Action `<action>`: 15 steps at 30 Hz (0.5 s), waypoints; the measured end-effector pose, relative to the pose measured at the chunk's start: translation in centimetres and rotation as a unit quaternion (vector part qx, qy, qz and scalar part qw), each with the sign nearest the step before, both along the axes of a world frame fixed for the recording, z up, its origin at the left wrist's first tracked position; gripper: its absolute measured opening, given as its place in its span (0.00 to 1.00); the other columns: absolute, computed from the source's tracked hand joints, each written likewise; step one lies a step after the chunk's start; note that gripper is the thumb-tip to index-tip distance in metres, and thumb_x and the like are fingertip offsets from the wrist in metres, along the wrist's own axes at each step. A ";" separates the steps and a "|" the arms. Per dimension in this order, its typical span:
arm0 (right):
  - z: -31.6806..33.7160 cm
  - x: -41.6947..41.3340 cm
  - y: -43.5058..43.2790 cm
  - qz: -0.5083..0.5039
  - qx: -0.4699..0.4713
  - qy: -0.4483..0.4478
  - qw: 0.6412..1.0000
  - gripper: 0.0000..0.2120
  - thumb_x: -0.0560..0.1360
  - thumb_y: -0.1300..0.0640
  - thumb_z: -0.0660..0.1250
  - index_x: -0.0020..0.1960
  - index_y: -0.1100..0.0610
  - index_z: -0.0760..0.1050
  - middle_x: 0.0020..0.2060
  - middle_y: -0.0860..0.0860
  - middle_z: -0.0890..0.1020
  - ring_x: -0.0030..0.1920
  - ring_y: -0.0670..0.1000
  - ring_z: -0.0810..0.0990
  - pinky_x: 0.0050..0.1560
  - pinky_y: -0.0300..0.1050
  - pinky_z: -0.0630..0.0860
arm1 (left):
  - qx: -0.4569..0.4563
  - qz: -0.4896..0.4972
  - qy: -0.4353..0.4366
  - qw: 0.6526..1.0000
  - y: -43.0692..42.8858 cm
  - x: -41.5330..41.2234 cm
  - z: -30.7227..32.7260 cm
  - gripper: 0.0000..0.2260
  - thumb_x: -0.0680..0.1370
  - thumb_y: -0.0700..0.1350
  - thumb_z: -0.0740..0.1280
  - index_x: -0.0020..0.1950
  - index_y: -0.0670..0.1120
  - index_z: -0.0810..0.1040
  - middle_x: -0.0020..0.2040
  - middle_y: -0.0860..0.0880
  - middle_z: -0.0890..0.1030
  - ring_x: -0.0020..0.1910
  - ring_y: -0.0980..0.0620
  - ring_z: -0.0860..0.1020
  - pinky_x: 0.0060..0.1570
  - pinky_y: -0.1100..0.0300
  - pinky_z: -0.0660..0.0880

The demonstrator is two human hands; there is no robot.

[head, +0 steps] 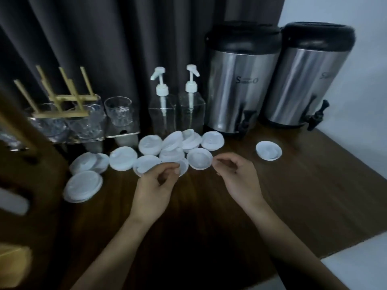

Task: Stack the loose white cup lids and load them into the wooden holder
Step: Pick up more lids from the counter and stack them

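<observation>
Lids (123, 161) lie scattered along the bench's (303, 185) back middle. Left grip (155, 185) curls over one, hold unclear; right grip (236, 176) loosely curled, empty. Best nest lids same way up, rims aligned.

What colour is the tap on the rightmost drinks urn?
Black; the tap shows best in head view.

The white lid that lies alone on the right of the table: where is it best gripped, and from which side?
Probably pinch the lone lid at its near rim, from above, with the right hand. It lies flat, apart from the others, so its rim is free; a dispenser tap stands behind it.
</observation>
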State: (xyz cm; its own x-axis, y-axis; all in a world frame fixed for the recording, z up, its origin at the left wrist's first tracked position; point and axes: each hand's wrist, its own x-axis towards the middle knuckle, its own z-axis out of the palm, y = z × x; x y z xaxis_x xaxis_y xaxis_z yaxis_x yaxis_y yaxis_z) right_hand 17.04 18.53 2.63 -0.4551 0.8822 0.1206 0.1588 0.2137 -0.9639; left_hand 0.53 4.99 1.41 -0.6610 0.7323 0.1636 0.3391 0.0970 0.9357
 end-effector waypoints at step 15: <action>-8.4 5.6 14.9 -0.101 0.168 -0.247 0.949 0.19 0.82 0.52 0.69 0.71 0.54 0.77 0.70 0.49 0.74 0.58 0.51 0.81 0.53 0.49 0.80 | -0.058 0.008 -0.098 0.993 11.2 4.3 -6.4 0.07 0.83 0.42 0.69 0.56 0.53 0.85 0.49 0.53 0.87 0.50 0.54 0.85 0.60 0.52 0.81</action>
